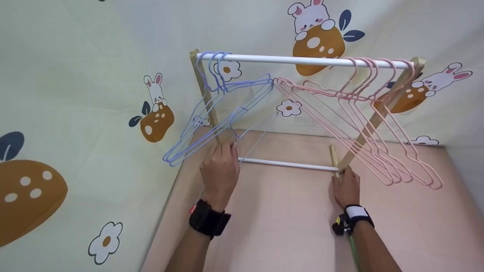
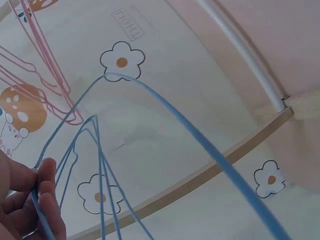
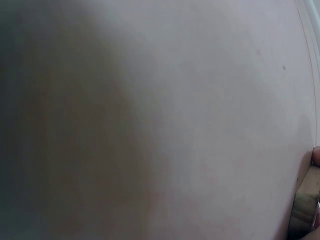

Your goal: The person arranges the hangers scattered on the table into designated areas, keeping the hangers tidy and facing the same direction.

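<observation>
My left hand (image 1: 220, 170) pinches a blue wire clothes hanger (image 2: 190, 130) between thumb and fingers, below the rack's top rail (image 1: 280, 59). In the left wrist view, the left hand (image 2: 25, 200) sits at the lower left, with one arm of that hanger crossing the frame. Other blue hangers (image 1: 270, 81) hang from the rail's left end, and several pink hangers (image 1: 368, 99) from its right part. My right hand (image 1: 347, 187) grips the wooden foot (image 1: 334, 155) of the rack's right side. Only fingertips and wood show at the right wrist view's edge.
A white lower bar (image 1: 287, 163) joins the wooden sides near the pink surface (image 1: 287, 219). The right wooden upright (image 1: 363, 136) leans behind the pink hangers. Patterned cloth (image 1: 113, 170) with rabbits and flowers covers the left and back.
</observation>
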The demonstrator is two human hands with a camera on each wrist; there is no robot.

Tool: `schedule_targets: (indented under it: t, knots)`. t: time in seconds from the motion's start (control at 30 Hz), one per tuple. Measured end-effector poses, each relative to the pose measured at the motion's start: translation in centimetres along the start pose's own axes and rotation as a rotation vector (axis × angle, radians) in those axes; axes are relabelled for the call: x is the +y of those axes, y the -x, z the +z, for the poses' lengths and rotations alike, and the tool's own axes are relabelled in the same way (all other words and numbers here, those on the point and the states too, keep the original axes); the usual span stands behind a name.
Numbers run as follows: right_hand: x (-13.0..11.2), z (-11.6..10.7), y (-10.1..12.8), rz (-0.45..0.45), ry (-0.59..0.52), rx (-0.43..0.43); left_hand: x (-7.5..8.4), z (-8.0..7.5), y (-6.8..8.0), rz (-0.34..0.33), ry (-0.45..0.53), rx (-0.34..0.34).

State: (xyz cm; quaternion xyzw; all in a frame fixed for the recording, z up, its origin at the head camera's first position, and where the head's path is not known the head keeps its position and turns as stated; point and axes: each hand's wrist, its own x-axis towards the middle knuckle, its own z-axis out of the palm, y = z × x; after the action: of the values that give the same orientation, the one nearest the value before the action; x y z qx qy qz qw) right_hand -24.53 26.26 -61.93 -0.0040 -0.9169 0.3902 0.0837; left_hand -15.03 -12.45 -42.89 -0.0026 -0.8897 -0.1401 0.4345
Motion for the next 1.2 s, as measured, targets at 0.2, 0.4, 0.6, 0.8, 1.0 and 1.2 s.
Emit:
schedule_targets:
  t: [0.2,0.4,0.6,0.8,1.0,1.2]
  knots:
    - [0.2,0.1,-0.2,0.005,0.014,0.0,0.0,-1.3,-2.3,0.029,0.014,0.041]
    - [0.1,0.0,-0.2,-0.009,0.01,0.005,0.0,-2.6,-4.5,0.057,0.039,0.072]
    - [-0.2,0.0,-0.2,0.045,0.0,-0.026,0.2,-3.9,-6.4,0.083,0.047,0.099]
    - [-0.2,-0.1,-0.3,0.055,-0.008,-0.032,0.5,-5.1,-8.7,0.085,0.06,0.152]
    - [0.0,-0.1,-0.3,0.061,-0.001,-0.046,0.8,-5.4,-10.7,0.082,0.048,0.157]
    - [-0.2,-0.2,-0.1,0.082,0.004,-0.071,1.1,-4.9,-11.8,0.037,0.034,0.095]
